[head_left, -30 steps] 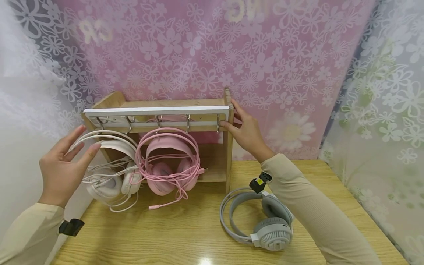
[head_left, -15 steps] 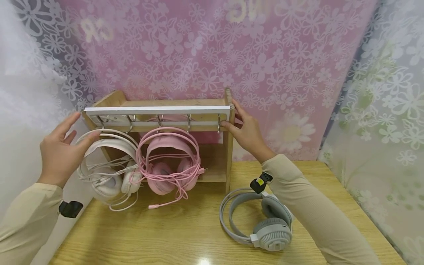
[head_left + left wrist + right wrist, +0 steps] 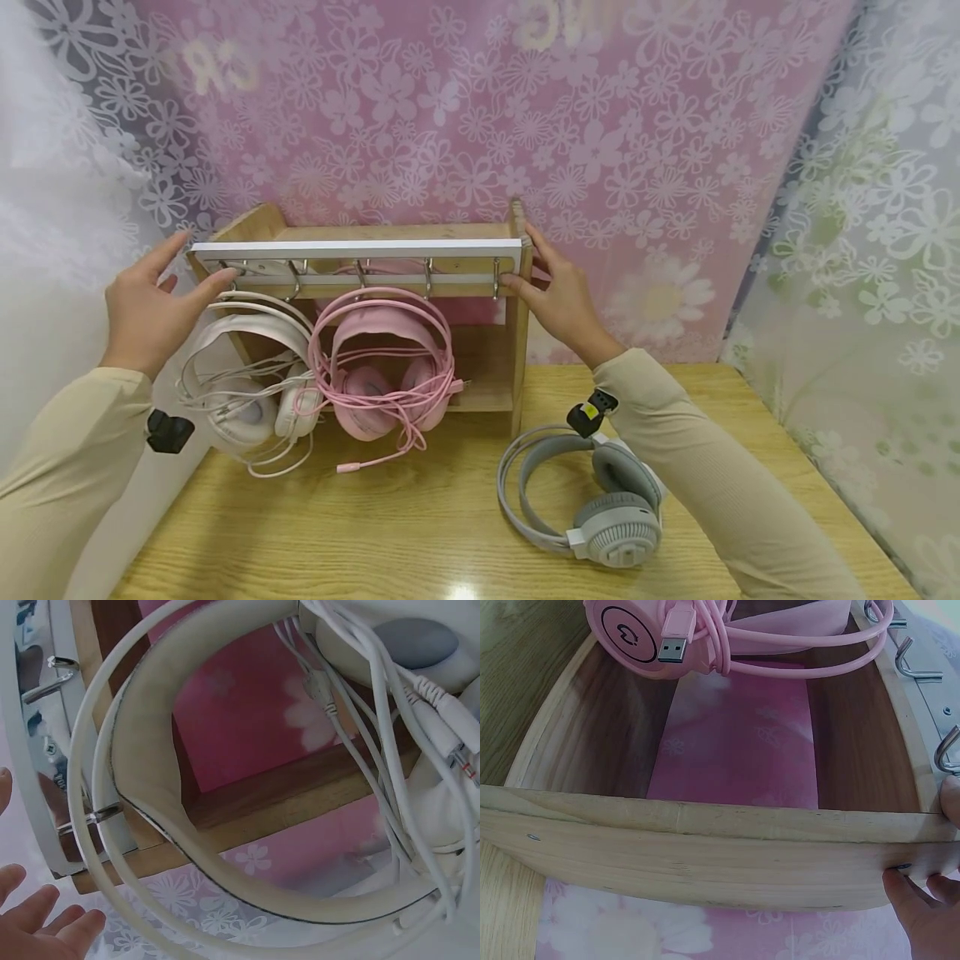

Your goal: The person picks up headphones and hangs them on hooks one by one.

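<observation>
My right hand (image 3: 558, 304) grips the right end of a wooden shelf (image 3: 517, 350), thumb on its front and fingers along the outer side panel. At the shelf's left end, my left hand (image 3: 150, 308) has its fingers spread beside the corner; in the left wrist view those fingers (image 3: 56, 922) stand apart from the wood. A white hook rail (image 3: 352, 247) runs along the shelf's front edge. White headphones (image 3: 258, 329) hang on its left end hook, cable looped around them. Pink headphones (image 3: 386, 325) hang from the middle hook, their USB plug (image 3: 673, 649) showing.
Grey headphones (image 3: 622, 533) lie on the wood-grain table (image 3: 360, 533), under the right forearm. Several metal hooks (image 3: 428, 279) line the rail. Behind the shelf hangs a pink flowered cloth (image 3: 450, 125), with pale patterned sheets at both sides.
My left hand has risen from beside the white headphones to the shelf's upper left corner. The right hand keeps its place, and the headphones hang as before.
</observation>
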`<state>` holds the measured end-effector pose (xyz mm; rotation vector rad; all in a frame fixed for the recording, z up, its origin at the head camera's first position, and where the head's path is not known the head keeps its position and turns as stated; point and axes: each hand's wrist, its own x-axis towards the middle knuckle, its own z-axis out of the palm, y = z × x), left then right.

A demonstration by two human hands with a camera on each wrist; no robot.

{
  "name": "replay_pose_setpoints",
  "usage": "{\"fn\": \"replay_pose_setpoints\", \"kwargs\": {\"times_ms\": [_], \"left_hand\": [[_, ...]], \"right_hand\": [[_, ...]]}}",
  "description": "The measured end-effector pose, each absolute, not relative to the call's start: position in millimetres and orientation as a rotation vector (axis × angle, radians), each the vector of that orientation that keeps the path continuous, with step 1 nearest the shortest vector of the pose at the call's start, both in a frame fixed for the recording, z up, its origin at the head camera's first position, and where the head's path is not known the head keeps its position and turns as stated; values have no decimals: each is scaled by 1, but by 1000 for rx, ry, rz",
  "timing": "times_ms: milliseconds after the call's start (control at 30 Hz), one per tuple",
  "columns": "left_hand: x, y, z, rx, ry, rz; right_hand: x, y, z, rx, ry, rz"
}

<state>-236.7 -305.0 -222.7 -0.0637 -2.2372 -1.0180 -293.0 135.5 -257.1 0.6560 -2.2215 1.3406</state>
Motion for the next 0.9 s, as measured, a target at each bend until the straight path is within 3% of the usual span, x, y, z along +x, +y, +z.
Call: {"fn": "replay_pose_setpoints", "kwargs": {"times_ms": [900], "left_hand": [[-264,-306,-222,38,-2242,-864]], "right_hand": [[-293,135,-258,665,-2218,1352]]}}
